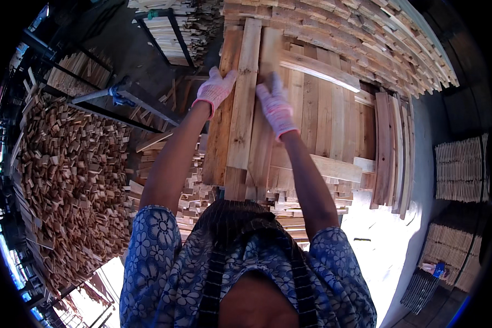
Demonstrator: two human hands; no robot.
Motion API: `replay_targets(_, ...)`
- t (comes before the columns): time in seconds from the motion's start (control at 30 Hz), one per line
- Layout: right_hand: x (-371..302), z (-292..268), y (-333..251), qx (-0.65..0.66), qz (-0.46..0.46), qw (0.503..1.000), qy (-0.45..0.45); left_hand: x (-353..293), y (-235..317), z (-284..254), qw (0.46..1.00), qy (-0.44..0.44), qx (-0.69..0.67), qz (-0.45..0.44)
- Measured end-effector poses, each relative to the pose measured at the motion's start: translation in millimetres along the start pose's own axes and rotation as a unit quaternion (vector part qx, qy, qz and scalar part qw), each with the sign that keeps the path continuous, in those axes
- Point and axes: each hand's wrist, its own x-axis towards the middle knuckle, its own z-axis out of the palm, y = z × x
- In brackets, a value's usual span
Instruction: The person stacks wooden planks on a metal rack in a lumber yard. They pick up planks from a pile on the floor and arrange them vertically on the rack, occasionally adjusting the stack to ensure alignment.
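Note:
Both hands wear pink-and-white knitted gloves over a bench of wooden boards. My left hand [216, 88] has its fingers stretched out across the left wooden board [220, 126], near the left edge of a lighter, narrow board [245, 93] that lies lengthwise on top. My right hand [277, 108] is at another lengthwise board [261, 147], just right of the narrow one. Motion smears its fingers and the far end of that board, so its grip is unclear. Further right, several boards [325, 104] lie side by side, with a crosswise board [320, 71] beyond them.
A tall stack of boards [333, 33] rises at the far side. A large heap of short wood offcuts [74, 186] fills the left. Metal frame bars [147, 104] stand between. Several long boards [391, 147] lean at the right, with bundled slats [459, 169] beyond.

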Motion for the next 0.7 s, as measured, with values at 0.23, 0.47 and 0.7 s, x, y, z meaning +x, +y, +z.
replay_targets(0.23, 3, -5, 1, 0.03, -0.046, 0.997, -0.057, 27, -45, 18, 0.989, 0.12, 0.034, 0.074)
replay_targets(0.47, 97, -182, 98, -0.489, -0.042, 0.862, 0.124, 12, -10, 29, 0.982, 0.151, 0.096, 0.055)
replay_targets(0.7, 106, -202, 111, -0.417, -0.053, 0.906, 0.05, 41, -51, 24, 0.961, 0.157, 0.143, 0.177)
